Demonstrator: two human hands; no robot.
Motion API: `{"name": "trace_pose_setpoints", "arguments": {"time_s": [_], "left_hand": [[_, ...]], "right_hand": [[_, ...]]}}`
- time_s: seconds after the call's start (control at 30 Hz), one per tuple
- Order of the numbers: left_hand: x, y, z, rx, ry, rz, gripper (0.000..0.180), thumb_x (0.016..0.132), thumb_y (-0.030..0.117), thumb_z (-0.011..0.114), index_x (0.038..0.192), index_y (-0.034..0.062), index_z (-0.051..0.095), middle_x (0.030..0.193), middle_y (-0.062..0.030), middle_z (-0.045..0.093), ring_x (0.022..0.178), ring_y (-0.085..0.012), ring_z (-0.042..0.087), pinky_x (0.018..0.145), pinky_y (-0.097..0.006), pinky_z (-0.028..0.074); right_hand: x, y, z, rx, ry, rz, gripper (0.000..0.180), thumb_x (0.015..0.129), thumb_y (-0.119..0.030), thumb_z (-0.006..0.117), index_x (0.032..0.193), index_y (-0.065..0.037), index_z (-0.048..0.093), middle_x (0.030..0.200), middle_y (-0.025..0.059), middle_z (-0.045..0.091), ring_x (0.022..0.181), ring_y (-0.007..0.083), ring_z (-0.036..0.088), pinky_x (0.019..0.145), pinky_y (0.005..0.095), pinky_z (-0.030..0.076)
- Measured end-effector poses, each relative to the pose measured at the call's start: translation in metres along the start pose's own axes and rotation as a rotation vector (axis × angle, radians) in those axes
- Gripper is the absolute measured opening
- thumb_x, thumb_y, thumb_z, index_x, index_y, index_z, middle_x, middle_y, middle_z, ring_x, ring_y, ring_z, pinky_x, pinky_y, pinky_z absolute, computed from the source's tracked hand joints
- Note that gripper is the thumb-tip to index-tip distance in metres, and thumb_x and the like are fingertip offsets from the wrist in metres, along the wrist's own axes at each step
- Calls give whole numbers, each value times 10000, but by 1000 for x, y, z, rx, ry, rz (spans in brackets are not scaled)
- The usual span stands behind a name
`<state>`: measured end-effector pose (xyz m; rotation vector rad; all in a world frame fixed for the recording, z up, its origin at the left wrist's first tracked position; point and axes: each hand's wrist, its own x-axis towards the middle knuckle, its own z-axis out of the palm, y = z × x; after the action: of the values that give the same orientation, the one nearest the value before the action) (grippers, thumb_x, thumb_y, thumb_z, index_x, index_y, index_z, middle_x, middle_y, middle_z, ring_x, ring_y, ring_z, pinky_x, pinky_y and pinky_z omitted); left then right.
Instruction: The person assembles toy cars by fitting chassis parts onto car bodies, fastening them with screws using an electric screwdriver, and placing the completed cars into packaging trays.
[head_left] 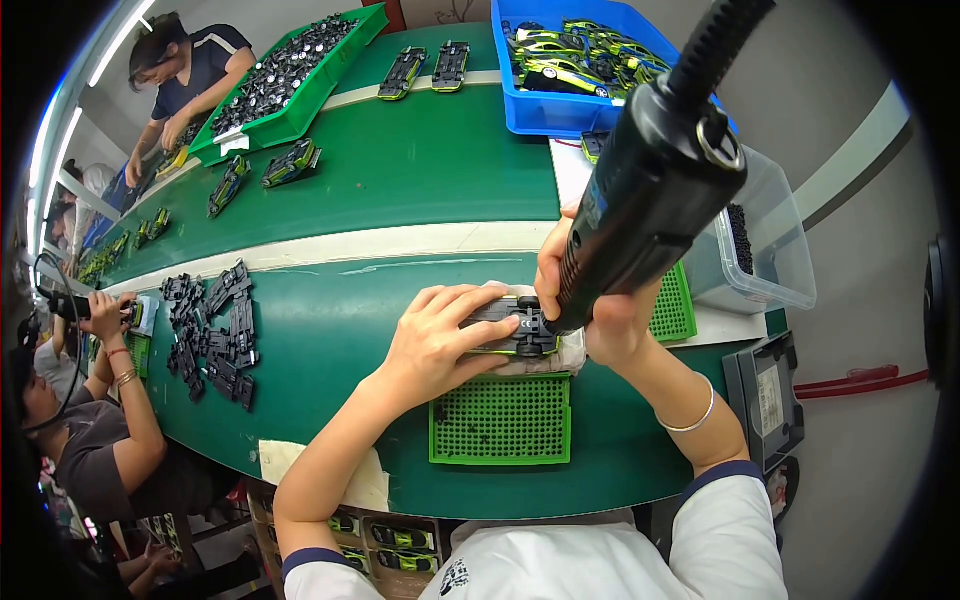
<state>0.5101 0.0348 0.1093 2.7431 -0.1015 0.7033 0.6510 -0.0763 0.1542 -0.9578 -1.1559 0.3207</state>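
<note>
An upside-down toy car [490,335] with a black underside and green edges lies on a pale cloth pad [570,357]. My left hand [437,335] presses it down, fingers over its far side and thumb on the base. Upright in my right hand [610,305] is a black electric screwdriver [650,190], its lower end at the car's right end. The tip is hidden by the tool body and fingers. Just nearer to me lies a green perforated tray [500,420] with a few dark screws in it; a second green perforated tray [674,305] sits right of my hand.
Black car bases [215,330] lie piled at left. Beyond are a green bin of black parts [285,85], a blue bin of toy cars [570,65] and a clear tub [770,235]. Several cars rest along the green table. Co-workers [110,420] sit at left.
</note>
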Motion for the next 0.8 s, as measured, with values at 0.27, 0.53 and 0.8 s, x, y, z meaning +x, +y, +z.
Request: {"name": "trace_pose_setpoints", "arguments": {"time_s": [0.27,0.53,0.8], "left_hand": [[-1,3,0,3,-5,-8,375,625,222,686,982,174,587,1104,-53,523,967,-228,518,794,-363,394],[-12,-28,-28,-223,-84,-224,719,541,260,772,1162,110,442,1292,-105,378,1215,-271,333,1026,-438,196],[-27,-39,-16,-757,91,-360,611,588,93,734,1133,56,460,1179,-101,500,1185,-245,387,999,-376,279]], "right_hand": [[-5,2,1,-5,-35,32,839,710,-627,528,1151,38,267,701,76,464,484,102,460,456,199,385],[19,-25,-18,60,-83,-1,824,647,-528,668,1150,-39,238,719,69,480,507,130,505,472,214,438],[58,-101,-34,285,301,-476,276,806,-306,504,932,-65,456,733,26,358,601,108,362,567,249,318]]}}
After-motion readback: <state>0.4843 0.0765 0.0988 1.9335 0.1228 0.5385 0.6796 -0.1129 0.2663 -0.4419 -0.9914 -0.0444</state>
